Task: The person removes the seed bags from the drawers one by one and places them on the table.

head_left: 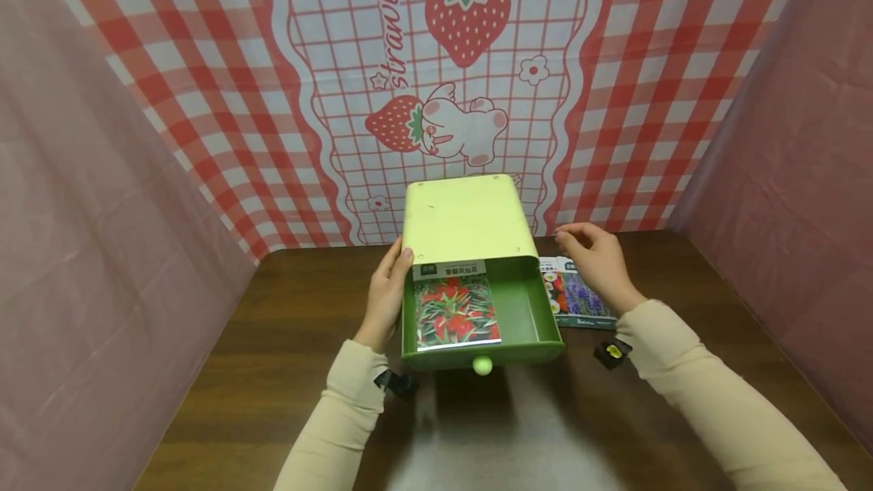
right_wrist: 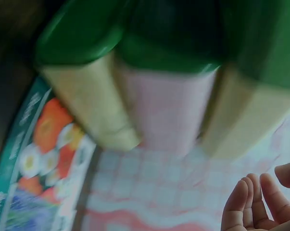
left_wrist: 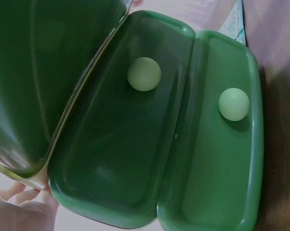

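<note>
While grasping the cabinet by its left side with the left grip, holds the right grip empty, fingers bent, nearer the flower packets on the table, right of the cabinet.

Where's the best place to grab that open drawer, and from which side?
Probably the round knob of the open drawer, pinched from the near side in the head view: it juts out that way from the middle of the drawer's front.
</note>
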A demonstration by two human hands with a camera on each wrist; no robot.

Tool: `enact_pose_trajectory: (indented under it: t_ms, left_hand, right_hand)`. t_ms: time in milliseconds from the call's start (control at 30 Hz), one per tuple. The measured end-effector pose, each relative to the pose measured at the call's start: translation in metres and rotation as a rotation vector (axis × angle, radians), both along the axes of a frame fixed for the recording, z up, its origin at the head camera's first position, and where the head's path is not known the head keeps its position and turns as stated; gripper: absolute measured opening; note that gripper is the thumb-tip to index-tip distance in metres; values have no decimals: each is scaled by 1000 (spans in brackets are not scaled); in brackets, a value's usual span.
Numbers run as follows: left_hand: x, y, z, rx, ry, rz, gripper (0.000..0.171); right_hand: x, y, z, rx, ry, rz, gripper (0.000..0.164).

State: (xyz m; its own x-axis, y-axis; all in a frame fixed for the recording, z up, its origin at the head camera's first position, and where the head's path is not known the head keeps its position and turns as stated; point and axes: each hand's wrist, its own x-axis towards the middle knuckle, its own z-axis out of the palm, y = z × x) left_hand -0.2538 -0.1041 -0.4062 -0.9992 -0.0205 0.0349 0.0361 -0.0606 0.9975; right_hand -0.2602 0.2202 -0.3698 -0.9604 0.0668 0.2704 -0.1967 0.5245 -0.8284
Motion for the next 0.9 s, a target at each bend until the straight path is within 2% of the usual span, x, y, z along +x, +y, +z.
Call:
enact_pose_trajectory:
  t_ms: [200, 400, 500, 700, 900]
  left_hand:
    - [0, 0, -1, -6, 20, 18, 57]
    - [1, 1, -2, -13, 41, 24, 58]
    - [0, 1, -3, -22, 39, 35, 58]
    - [-1, 2, -4, -39, 42, 48, 60]
    - [-1, 3, -2, -34, 31, 42, 58]
  right_hand:
    - [24, -28, 23, 43, 93, 131, 36]
    - [40, -51, 30, 127, 227, 216, 23]
    - [47, -62, 32, 168, 266, 268, 18]
    - [57, -80, 33, 272, 237, 416, 17]
    - [58, -91, 29, 543, 114, 533, 42]
